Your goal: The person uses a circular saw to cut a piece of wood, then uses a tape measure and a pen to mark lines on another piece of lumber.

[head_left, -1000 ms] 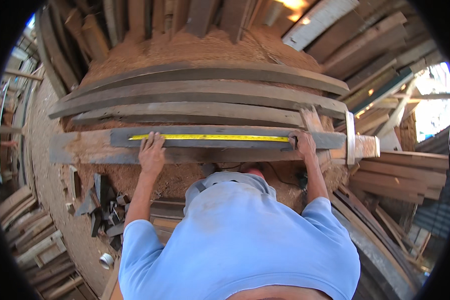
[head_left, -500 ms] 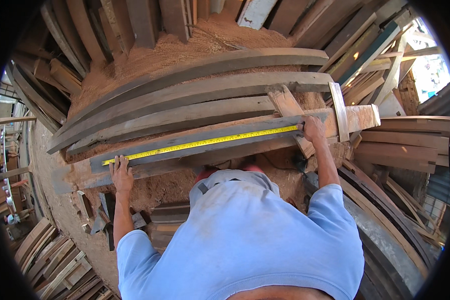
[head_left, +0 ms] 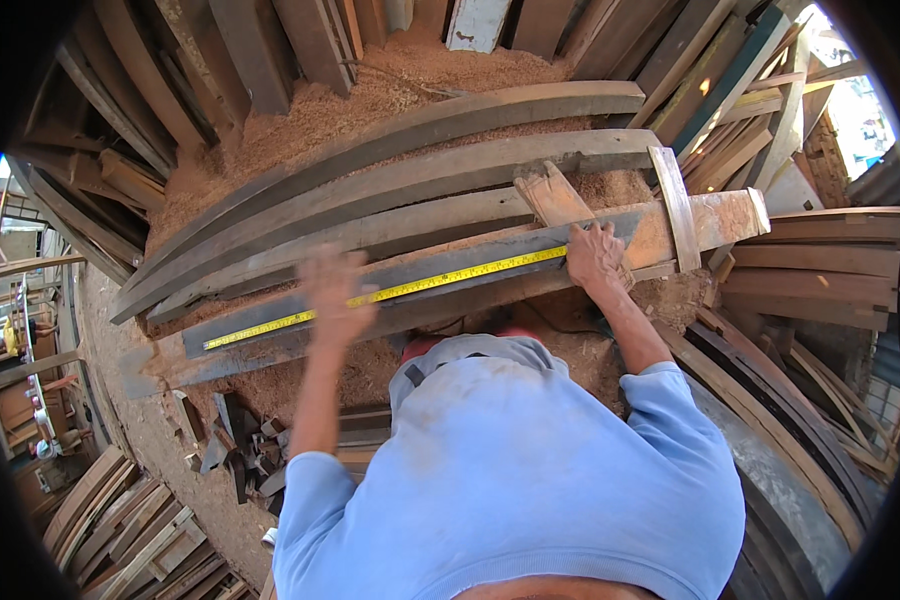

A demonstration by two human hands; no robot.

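A yellow tape measure (head_left: 450,279) lies stretched along a long dark wooden board (head_left: 198,342), which rests on a wider sawdust-covered plank (head_left: 135,372). At the tape's right end, my right hand (head_left: 597,258) is closed on it, with the fingers curled at the board's edge; whether the tape's case is under the palm is hidden. My left hand (head_left: 338,295) is over the middle of the tape, smeared by motion, so its fingers do not show clearly. The tape's left end lies on the board with no hand on it.
Several curved beams (head_left: 390,190) lie just beyond the board. A wooden offcut (head_left: 553,195) and a pale slat (head_left: 676,205) cross near its right end. Sawdust (head_left: 370,100) covers the ground. Dark wood scraps (head_left: 255,450) lie at the near left; stacked timber (head_left: 810,270) stands at the right.
My left hand has let go of the tape's left end and moved right toward its middle. My right hand remains at the right end. The view has shifted slightly.
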